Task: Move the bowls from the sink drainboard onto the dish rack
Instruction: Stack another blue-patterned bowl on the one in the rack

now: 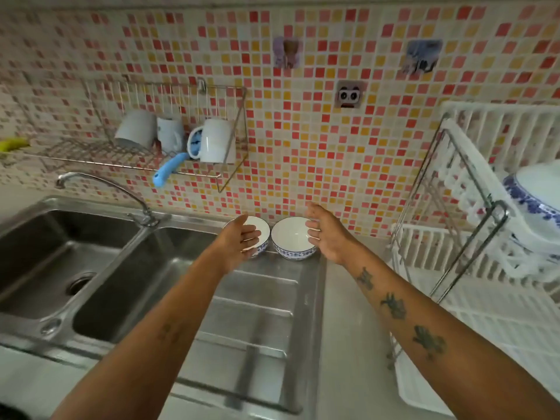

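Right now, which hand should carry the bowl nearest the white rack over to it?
Probably the right hand. It is open beside the right bowl, on the same side as the dish rack. The left hand is at the left bowl, farther away.

Home kitchen, double steel sink (91, 268), mosaic wall tiles (303, 131), mugs (212, 140) on wall rack (91, 150)

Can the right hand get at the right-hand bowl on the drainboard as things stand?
Probably yes. The right hand is open at the right bowl's rim, with nothing between them. The left bowl sits close on the other side, and the dish rack stands clear to the right.
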